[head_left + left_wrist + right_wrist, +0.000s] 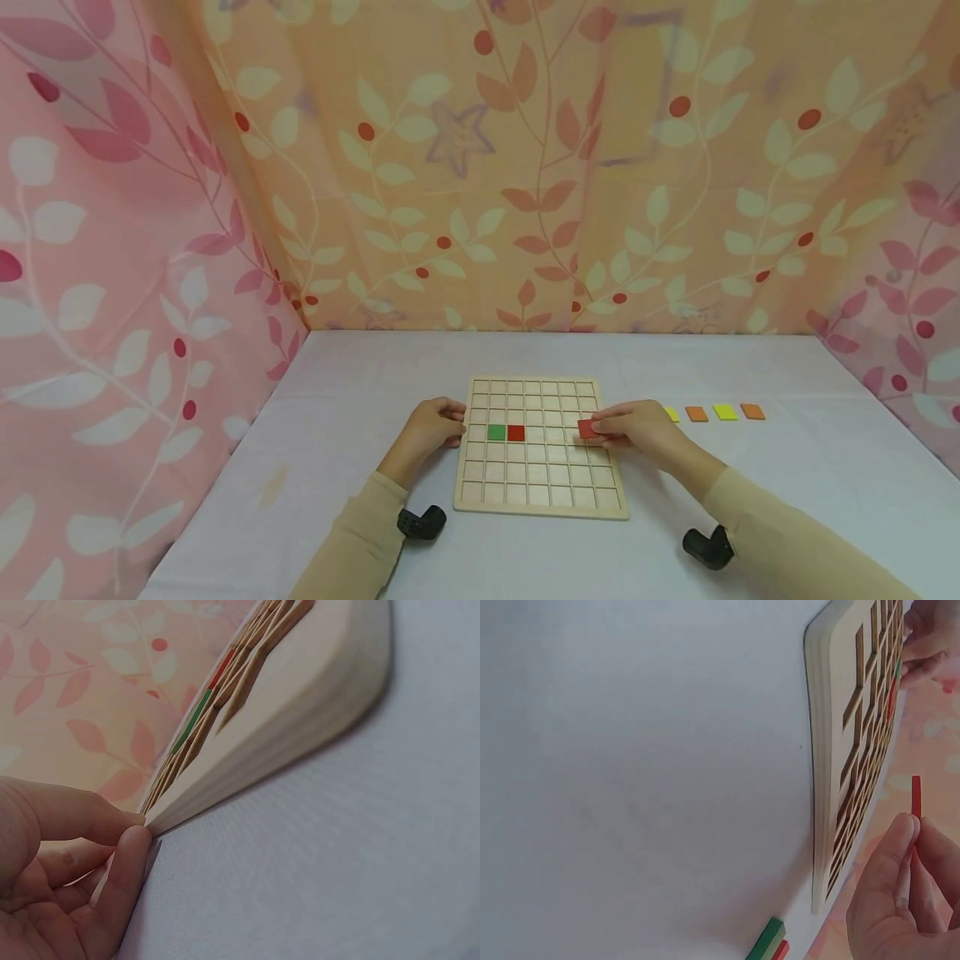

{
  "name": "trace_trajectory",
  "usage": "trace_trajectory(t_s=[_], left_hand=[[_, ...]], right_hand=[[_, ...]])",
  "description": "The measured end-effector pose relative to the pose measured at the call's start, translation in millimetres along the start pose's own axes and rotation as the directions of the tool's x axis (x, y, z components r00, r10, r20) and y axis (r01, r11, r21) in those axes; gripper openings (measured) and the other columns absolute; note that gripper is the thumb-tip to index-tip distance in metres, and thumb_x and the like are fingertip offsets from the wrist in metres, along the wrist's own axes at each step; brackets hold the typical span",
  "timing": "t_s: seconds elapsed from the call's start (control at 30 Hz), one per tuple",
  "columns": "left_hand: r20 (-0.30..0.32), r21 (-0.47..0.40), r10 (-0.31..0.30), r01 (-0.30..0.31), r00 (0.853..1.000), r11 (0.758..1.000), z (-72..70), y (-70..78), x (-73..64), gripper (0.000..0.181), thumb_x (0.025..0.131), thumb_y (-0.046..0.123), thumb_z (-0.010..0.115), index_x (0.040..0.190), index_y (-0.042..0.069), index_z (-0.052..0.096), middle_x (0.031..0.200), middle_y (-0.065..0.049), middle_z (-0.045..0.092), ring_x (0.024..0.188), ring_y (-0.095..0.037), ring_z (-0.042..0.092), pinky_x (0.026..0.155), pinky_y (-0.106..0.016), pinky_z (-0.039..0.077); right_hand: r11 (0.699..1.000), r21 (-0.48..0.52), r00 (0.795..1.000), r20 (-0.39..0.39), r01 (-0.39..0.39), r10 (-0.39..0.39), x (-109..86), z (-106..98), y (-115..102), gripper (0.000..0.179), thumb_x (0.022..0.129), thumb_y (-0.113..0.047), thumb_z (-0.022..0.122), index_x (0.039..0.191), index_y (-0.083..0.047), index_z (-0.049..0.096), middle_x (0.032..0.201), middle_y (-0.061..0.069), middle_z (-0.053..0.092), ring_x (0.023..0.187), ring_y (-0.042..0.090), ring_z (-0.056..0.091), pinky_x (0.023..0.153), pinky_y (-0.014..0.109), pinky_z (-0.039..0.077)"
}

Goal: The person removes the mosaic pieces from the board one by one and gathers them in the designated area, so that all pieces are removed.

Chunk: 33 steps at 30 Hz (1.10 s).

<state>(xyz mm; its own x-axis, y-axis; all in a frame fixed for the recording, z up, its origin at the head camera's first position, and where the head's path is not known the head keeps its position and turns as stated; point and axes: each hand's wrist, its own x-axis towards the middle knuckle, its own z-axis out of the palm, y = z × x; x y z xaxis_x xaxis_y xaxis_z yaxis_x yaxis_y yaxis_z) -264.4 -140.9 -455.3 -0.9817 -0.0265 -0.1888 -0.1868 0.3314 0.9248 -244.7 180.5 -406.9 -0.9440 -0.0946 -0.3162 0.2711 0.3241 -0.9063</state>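
A light wooden grid board [536,472] lies flat on the table. A green square tile [497,432] and a red square tile [516,433] sit side by side in its cells, left of the middle. My left hand [429,427] holds the board's left edge, thumb and finger meeting at the rim [225,796] in the left wrist view. Over the board's right side, my right hand [647,429] pinches another red tile [587,429] between thumb and fingers. In the right wrist view that held tile [916,796] stands edge-on, above the board.
Right of the board lie yellow tiles [725,412] and orange tiles [697,414] in a row, one partly behind my right hand. A green tile [768,939] and a red one [781,950] lie beside the board. Patterned cloth [450,208] walls the white table.
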Motion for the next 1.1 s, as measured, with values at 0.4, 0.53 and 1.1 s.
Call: trace_trajectory(t_s=[0.4,0.53,1.1], left_hand=[[0.015,-0.008,0.015,-0.015,1.000,1.000,-0.3,-2.1,-2.0,0.031,0.083,-0.006,0.066,0.114,-0.004,0.066,0.094,-0.009,0.063,0.071,-0.012,0.058,0.059,-0.021,0.055],[0.014,-0.010,0.021,-0.021,1.000,1.000,-0.5,-2.7,-1.4,0.031,0.083,-0.006,0.066,0.114,-0.004,0.065,0.094,-0.010,0.063,0.070,-0.012,0.058,0.059,-0.021,0.055],[-0.003,-0.002,0.014,-0.014,1.000,1.000,0.4,-2.5,-0.5,0.032,0.082,-0.006,0.066,0.114,-0.004,0.066,0.095,-0.010,0.063,0.070,-0.012,0.059,0.059,-0.021,0.056]], right_hand=[[1.000,-0.013,1.000,-0.009,-0.017,0.017,-4.7,-29,13,0.043,0.089,-0.013,0.073,0.124,0.010,0.063,0.096,0.004,0.072,0.075,0.009,0.069,0.073,0.026,0.061],[0.999,-0.016,0.999,-0.030,-0.031,0.030,-6.1,-40,16,0.044,0.089,-0.015,0.073,0.125,0.009,0.063,0.095,0.003,0.071,0.076,0.009,0.066,0.074,0.025,0.061],[0.998,-0.039,0.997,-0.071,-0.041,0.038,-10.8,-80,26,0.048,0.090,-0.021,0.074,0.127,0.007,0.063,0.094,-0.003,0.073,0.080,0.009,0.068,0.074,0.022,0.060]])
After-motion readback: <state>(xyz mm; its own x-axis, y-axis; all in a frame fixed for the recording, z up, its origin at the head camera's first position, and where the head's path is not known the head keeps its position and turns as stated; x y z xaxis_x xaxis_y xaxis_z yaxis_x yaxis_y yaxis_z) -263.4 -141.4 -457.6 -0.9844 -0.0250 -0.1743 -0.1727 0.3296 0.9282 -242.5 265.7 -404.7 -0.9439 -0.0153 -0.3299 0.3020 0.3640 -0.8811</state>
